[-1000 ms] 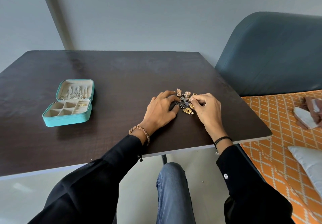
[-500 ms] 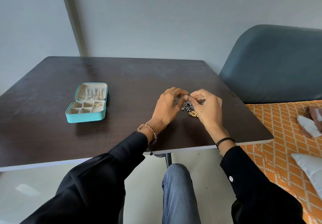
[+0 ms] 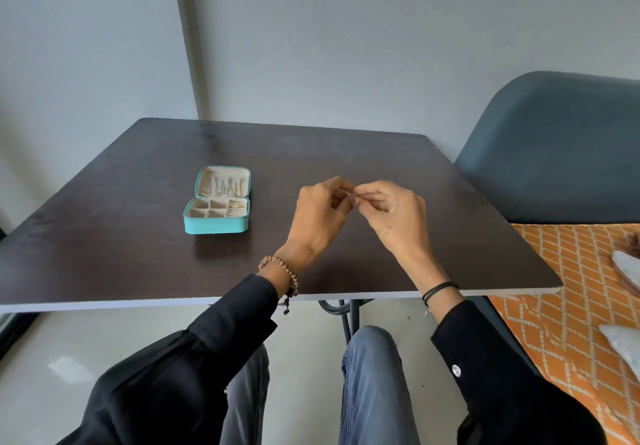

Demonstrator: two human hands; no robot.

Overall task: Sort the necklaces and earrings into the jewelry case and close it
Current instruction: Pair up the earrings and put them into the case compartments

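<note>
Both hands hang raised over the desk [image 3: 138,264], wrists bent up and forearms angling in from black sleeves. Left hand [image 3: 318,216] and right hand [image 3: 394,216] meet fingertip to fingertip, the other fingers curled, both pinching one small piece of jewelry [image 3: 351,195], too tiny to tell whether it is an earring. Well apart to the left, the teal jewelry case [image 3: 216,227] lies open on the desk, its lid laid back, thin chains inside.
</note>
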